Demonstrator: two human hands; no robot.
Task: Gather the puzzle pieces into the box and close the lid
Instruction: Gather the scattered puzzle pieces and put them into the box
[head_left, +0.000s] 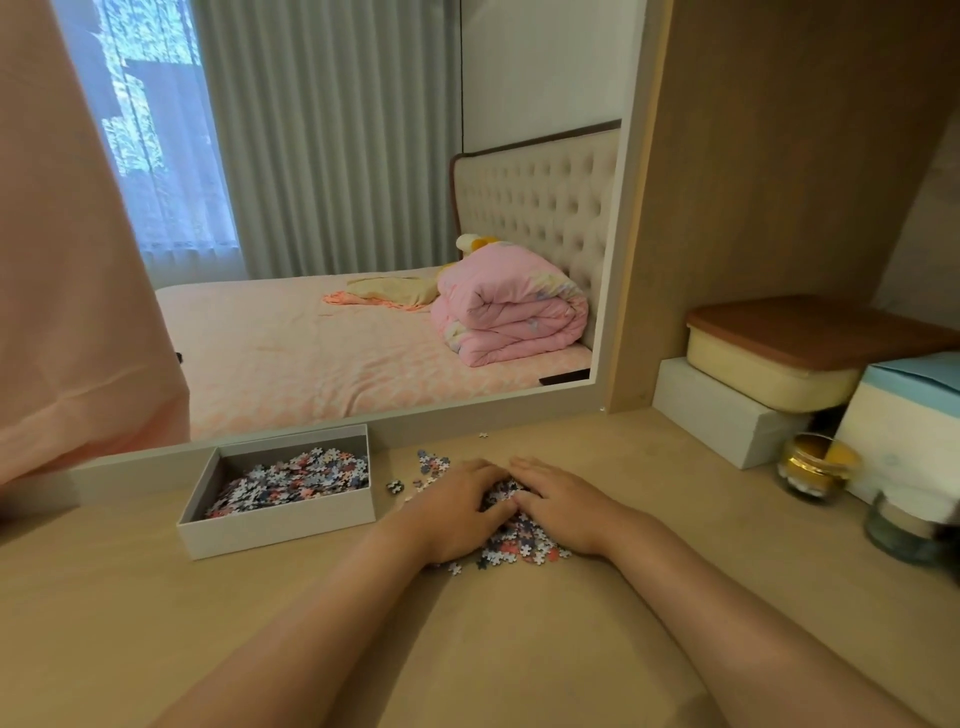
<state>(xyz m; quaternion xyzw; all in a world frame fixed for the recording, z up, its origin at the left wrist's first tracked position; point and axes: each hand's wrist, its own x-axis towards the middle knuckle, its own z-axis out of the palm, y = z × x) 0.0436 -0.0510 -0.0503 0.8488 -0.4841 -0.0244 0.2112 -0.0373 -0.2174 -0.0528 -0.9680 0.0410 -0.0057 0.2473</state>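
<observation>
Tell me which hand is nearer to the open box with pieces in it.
Left. The left hand rests on the loose pile at its box-side edge, just right of the box; the right hand covers the pile's far side, farther away.

Pale wooden desktop (519, 649) | open grey box (275, 532) is set left | loose puzzle pieces (519, 545) are heaped centre | white box (727, 415), blue-topped carton (893, 415), yellow-filled jar (813, 470) and clear jar (904, 525) are ranged right
</observation>
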